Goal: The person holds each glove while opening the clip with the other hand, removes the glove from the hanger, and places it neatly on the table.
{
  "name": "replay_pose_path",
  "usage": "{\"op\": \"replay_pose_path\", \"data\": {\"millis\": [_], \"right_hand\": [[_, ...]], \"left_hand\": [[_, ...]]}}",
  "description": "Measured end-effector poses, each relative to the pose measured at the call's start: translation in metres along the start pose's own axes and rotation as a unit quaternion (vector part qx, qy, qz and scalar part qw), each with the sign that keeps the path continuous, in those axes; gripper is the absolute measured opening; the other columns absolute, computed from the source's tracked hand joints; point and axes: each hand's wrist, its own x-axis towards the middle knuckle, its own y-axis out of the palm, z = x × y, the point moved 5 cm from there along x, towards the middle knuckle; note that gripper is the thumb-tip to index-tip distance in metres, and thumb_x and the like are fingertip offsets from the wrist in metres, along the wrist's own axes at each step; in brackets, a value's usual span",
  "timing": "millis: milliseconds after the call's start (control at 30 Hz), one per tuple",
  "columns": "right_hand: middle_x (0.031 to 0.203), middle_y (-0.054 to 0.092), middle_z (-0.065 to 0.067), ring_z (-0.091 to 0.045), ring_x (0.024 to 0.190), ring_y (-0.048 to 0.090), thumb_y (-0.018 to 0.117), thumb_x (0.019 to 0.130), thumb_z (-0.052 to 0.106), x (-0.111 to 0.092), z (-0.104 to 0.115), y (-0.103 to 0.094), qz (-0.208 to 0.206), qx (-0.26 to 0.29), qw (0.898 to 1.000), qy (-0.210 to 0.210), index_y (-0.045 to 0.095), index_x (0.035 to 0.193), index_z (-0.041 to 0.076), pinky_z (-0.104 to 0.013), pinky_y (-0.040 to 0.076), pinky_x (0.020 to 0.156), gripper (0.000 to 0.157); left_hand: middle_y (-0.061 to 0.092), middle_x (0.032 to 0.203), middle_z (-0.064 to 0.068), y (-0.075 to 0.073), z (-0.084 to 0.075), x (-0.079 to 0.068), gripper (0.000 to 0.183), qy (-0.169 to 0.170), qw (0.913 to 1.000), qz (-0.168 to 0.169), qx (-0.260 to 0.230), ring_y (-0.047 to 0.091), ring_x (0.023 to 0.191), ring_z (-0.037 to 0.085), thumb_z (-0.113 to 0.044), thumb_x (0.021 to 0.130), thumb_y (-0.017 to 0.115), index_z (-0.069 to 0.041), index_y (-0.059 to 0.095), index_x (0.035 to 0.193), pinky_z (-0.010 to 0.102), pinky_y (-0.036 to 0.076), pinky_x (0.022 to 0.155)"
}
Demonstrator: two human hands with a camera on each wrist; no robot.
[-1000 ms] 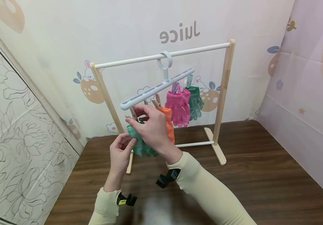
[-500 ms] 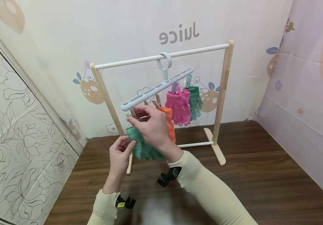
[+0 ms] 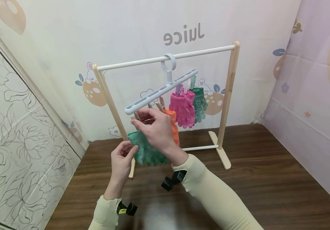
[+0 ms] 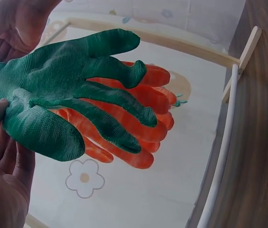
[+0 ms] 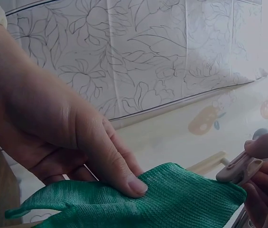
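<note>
In the head view my left hand (image 3: 122,159) pinches the near edge of a green glove (image 3: 146,148) between thumb and fingers. In the right wrist view that thumb lies on top of the knitted fabric. My right hand (image 3: 157,129) pinches a beige clothespin (image 5: 238,168) whose jaws meet the corner of the glove's cuff. This clothespin hangs below the near end of a light grey-blue hanger (image 3: 147,99). The glove's fingers (image 4: 110,99) dangle loose in the left wrist view. Behind them hang orange gloves (image 4: 138,118), partly hidden.
Hooked over the white rod (image 3: 205,51) of a wooden rack (image 3: 230,92), the hanger slants toward me. Pink gloves (image 3: 182,108) and a dark green pair (image 3: 199,103) hang from clothespins farther along. The rack stands on a brown wooden table (image 3: 257,179) before a patterned curtain.
The left hand has come down slightly with the green glove, and the glove's fingers show more below the right wrist. The right hand stays near the hanger's end, shifted slightly right.
</note>
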Motion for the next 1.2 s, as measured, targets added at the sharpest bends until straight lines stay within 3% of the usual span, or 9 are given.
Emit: {"op": "replay_pose_path", "data": {"millis": [300,700,1200], "right_hand": [[0.092,0.074,-0.006,-0.014,0.079,0.069,0.081,0.084,0.012,-0.001,-0.004,-0.008,-0.01,0.004,1.0,0.015,0.074,0.104,0.002,-0.028,0.057,0.073,0.023],[0.091,0.074,-0.004,-0.014,0.078,0.069,0.081,0.085,0.014,-0.003,-0.01,-0.006,-0.009,0.01,0.999,0.037,0.074,0.103,0.003,-0.03,0.057,0.071,0.022],[0.089,0.073,-0.005,-0.013,0.076,0.068,0.081,0.084,0.011,-0.002,-0.012,0.001,-0.006,0.029,0.999,0.037,0.073,0.1,0.002,-0.03,0.058,0.071,0.02]], "left_hand": [[0.072,0.088,0.003,0.001,0.003,-0.001,0.015,0.001,0.9998,0.022,0.002,0.068,0.078,0.013,0.003,0.091,0.069,0.012,0.065,0.102,0.025,0.054,0.071],[0.072,0.085,0.003,-0.007,0.005,-0.011,0.014,-0.007,0.9997,-0.001,0.025,0.067,0.074,0.012,0.004,0.089,0.071,0.012,0.065,0.099,0.023,0.054,0.068],[0.073,0.088,0.006,-0.021,0.006,-0.016,0.015,-0.011,0.9994,-0.002,0.033,0.068,0.075,0.013,0.004,0.09,0.069,0.013,0.065,0.101,0.025,0.055,0.068]]}}
